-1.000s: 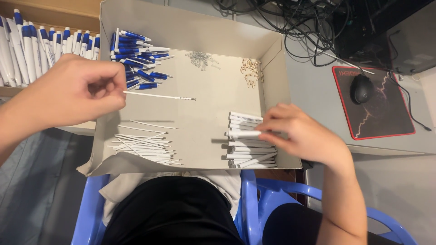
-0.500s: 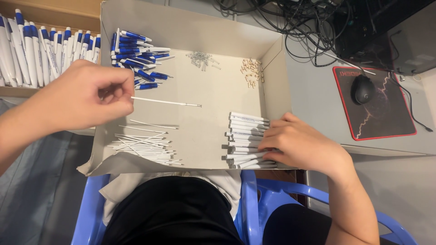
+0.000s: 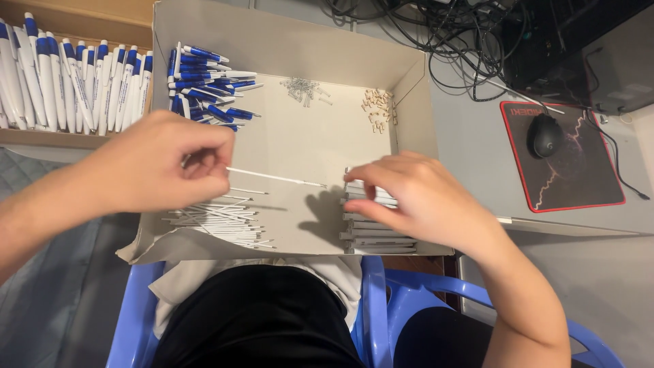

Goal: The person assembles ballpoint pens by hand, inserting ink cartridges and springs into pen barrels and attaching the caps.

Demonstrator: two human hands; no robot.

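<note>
A shallow cardboard box rests on my lap. My left hand pinches a thin white ink refill that points right, level above the box floor. My right hand has lifted a white pen barrel off the stack of white barrels at the box's lower right; its open end sits just right of the refill's tip. Loose white refills lie under my left hand. Blue pen parts are heaped in the far left corner.
Small metal springs and tan tips lie at the box's far side. A second box of assembled blue-and-white pens is at the left. A black mouse on a red-edged pad and tangled cables lie right. Blue plastic chairs are below.
My right hand rose from the barrel stack with one barrel and moved left toward the refill. My left hand shifted right and lower, bringing the refill toward it.
</note>
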